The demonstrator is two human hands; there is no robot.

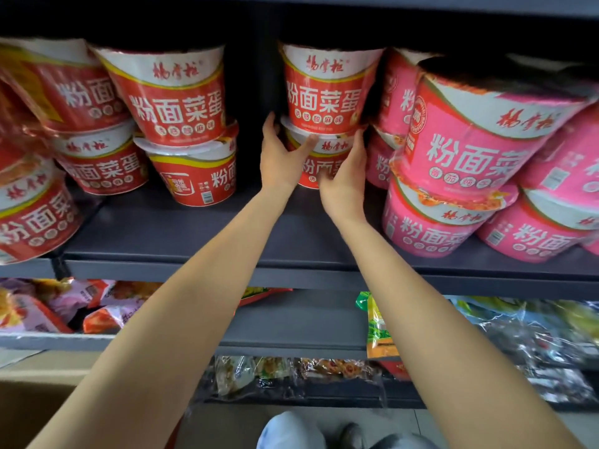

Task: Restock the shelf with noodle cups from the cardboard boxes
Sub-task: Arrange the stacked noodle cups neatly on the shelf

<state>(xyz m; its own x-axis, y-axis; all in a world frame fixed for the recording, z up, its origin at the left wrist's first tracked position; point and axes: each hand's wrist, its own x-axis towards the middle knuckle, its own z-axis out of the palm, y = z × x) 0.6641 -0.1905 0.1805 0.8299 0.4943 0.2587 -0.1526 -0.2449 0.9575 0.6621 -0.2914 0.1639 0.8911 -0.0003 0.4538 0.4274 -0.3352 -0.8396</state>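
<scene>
Both hands reach up and forward onto the dark shelf (181,234), forearms stretched out from the bottom corners of the view and converging on one stack of two red noodle cups. The left hand (280,157) wraps the left side of the lower red cup (319,157), its thumb laid across the cup's white rim and its fingers curled round the far side, up near the base of the upper red cup (327,89). The right hand (345,176) cups the right side of that same lower cup, palm turned inward, fingers pointing up along the wall; how far those fingers wrap behind is hard to judge, but it looks like a grip rather than a flat touch.

This stack stands towards the back of the shelf, in the middle. Each cup stands upright with its long axis vertical, wide lidded top upward, narrow base down, printed label facing the camera; the upper cup leans a little to the right.

To the left, other red cups (181,102) sit in two-high stacks, well apart from the held stack. Just to the right, pink cups (473,147) are stacked likewise, the nearest ones almost touching it. Snack bags (64,306) lie on the lower shelves, and a cardboard box (35,403) shows at the bottom left.
</scene>
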